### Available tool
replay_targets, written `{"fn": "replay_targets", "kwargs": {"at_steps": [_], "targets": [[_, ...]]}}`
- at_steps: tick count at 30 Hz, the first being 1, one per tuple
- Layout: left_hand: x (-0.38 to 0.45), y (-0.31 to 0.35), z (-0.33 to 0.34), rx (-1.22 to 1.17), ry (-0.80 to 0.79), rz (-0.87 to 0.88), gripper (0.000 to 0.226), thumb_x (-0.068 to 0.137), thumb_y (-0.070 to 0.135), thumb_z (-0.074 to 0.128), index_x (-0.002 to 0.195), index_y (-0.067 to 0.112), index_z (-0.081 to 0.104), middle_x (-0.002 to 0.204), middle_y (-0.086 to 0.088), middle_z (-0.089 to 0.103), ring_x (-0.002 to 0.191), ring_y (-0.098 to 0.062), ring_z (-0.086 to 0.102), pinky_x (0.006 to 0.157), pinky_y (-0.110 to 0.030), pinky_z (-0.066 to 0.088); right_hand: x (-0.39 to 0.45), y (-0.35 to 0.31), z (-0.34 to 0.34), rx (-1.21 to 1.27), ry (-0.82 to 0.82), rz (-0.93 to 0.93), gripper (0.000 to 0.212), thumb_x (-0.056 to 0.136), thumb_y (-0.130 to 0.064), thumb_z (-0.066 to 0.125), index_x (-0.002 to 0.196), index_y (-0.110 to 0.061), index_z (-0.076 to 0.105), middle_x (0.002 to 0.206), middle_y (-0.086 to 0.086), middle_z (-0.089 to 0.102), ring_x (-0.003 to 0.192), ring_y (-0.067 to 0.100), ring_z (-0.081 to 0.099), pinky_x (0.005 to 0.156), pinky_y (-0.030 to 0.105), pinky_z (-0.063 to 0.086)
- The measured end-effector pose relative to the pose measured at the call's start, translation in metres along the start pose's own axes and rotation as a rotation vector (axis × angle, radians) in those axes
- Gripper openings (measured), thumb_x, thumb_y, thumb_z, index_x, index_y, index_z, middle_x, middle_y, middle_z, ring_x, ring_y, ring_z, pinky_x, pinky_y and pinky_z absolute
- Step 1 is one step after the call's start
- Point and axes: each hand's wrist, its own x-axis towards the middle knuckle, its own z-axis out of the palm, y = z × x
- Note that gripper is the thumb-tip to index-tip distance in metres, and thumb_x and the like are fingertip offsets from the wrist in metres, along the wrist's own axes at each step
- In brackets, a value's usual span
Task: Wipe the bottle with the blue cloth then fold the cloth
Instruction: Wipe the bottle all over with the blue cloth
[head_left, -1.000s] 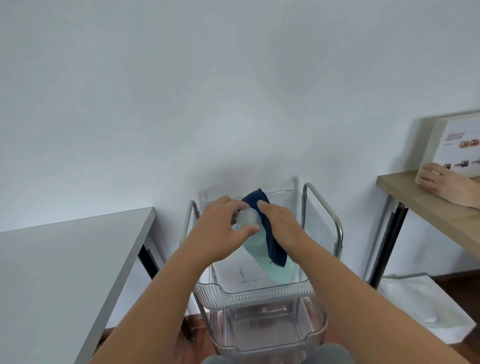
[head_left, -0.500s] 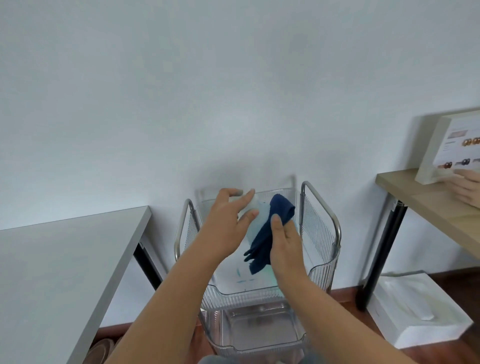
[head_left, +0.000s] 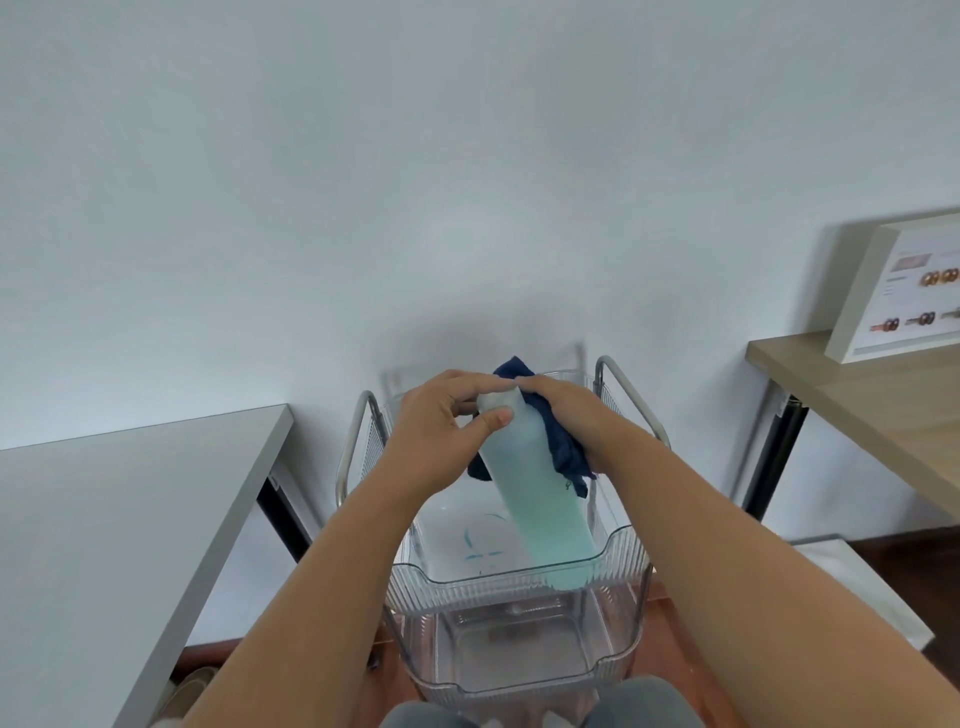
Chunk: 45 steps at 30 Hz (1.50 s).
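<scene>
A pale green translucent bottle (head_left: 540, 499) is held tilted over the top bin of a clear plastic trolley (head_left: 618, 551), its base low and near, its frosted cap end raised toward the far wall. The left hand (head_left: 441, 436) grips the bottle near the cap — thumb across the front, fingers (head_left: 467, 382) curled round behind. The right hand (head_left: 566, 410) presses a dark blue cloth (head_left: 563, 447) against the bottle's right side, fingers clamped on the bunched fabric; a tuft of cloth pokes up past the cap and a ragged edge hangs below the hand.

The trolley has chrome tube rails (head_left: 628, 387) at its left and right sides and a second clear bin (head_left: 519, 654) beneath the first. It stands against a plain white wall (head_left: 467, 182). To the left is a grey bench (head_left: 104, 519) on dark legs; to the right a light wooden bench (head_left: 883, 400) carries a white box (head_left: 904, 291) printed with small product pictures, leaning on the wall. On the dark wood floor (head_left: 883, 540) under that bench lies a flat white package (head_left: 872, 592).
</scene>
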Motion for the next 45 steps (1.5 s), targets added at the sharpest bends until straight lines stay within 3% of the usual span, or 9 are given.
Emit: {"fn": "replay_targets", "kwargs": {"at_steps": [5,10,17,21,26,31,36,41,45], "targets": [[0.002,-0.002,-0.002,0.232,-0.062,-0.010,0.034,0.094,0.021,0.064,0.125,0.036,0.064,0.125,0.025,0.059,0.106,-0.007,0.059,0.094,-0.023,0.044,0.003,0.031,0.005,0.072,0.289,-0.127,0.034,0.091,-0.042,0.052,0.097,-0.013,0.070,0.093,0.015,0.074,0.084,0.029,0.071,0.077,0.041,0.056],[-0.002,0.001,0.010,0.190,0.014,-0.027,0.031,0.097,0.020,0.060,0.123,0.035,0.067,0.132,0.014,0.057,0.104,-0.005,0.059,0.088,-0.011,0.044,-0.020,0.070,0.025,0.102,0.483,-0.345,0.024,0.097,-0.042,0.049,0.087,-0.025,0.064,0.083,-0.001,0.070,0.079,0.017,0.067,0.071,0.033,0.054],[-0.003,0.003,0.019,0.031,0.145,-0.100,0.010,0.083,0.033,0.077,0.092,0.037,0.074,0.092,0.007,0.070,0.084,-0.009,0.063,0.076,-0.017,0.050,-0.027,0.066,0.036,-0.102,0.494,-0.574,0.024,0.099,-0.038,0.045,0.108,-0.023,0.062,0.097,0.006,0.067,0.089,0.022,0.063,0.078,0.038,0.050],[-0.002,-0.001,0.015,-0.034,0.098,-0.024,0.012,0.085,0.016,0.077,0.093,0.024,0.075,0.099,0.008,0.073,0.093,-0.011,0.067,0.085,-0.020,0.051,-0.013,0.026,0.020,-0.170,0.344,-0.354,0.045,0.096,-0.042,0.043,0.092,-0.003,0.065,0.081,0.014,0.068,0.071,0.027,0.061,0.070,0.041,0.048],[0.002,-0.003,0.005,-0.083,-0.045,0.052,0.018,0.086,0.002,0.073,0.096,0.018,0.073,0.106,0.009,0.072,0.100,-0.005,0.067,0.090,-0.017,0.050,-0.006,0.001,-0.002,-0.012,0.047,-0.038,0.037,0.090,-0.043,0.054,0.094,-0.012,0.072,0.081,0.016,0.074,0.066,0.028,0.070,0.056,0.030,0.054],[0.007,-0.001,0.002,-0.019,-0.037,-0.026,0.019,0.091,0.008,0.068,0.099,0.024,0.075,0.121,0.010,0.069,0.101,-0.009,0.069,0.089,-0.013,0.049,-0.002,0.023,0.002,0.047,0.260,-0.144,0.033,0.095,-0.043,0.048,0.094,-0.017,0.069,0.087,0.009,0.075,0.077,0.025,0.072,0.070,0.036,0.057],[0.004,0.001,0.009,0.049,0.102,-0.104,0.014,0.088,0.020,0.071,0.095,0.032,0.077,0.102,0.015,0.072,0.082,-0.008,0.069,0.072,-0.016,0.054,-0.020,0.058,0.019,0.007,0.511,-0.399,0.025,0.099,-0.037,0.044,0.087,-0.027,0.064,0.081,-0.008,0.071,0.076,0.010,0.067,0.066,0.027,0.052],[0.007,0.004,0.010,0.049,0.128,-0.086,0.014,0.079,0.026,0.082,0.077,0.022,0.069,0.089,0.011,0.073,0.072,0.002,0.064,0.069,-0.011,0.051,-0.033,0.076,0.036,-0.082,0.492,-0.519,0.025,0.100,-0.036,0.045,0.113,-0.026,0.064,0.094,-0.005,0.071,0.089,0.015,0.066,0.077,0.032,0.053],[0.006,0.004,0.005,0.006,0.094,-0.086,0.014,0.077,0.021,0.084,0.079,0.016,0.071,0.079,0.011,0.072,0.066,-0.001,0.066,0.061,-0.004,0.044,-0.022,0.042,0.024,-0.158,0.409,-0.438,0.029,0.100,-0.033,0.045,0.085,-0.018,0.065,0.080,0.008,0.070,0.071,0.020,0.064,0.064,0.032,0.049]]}}
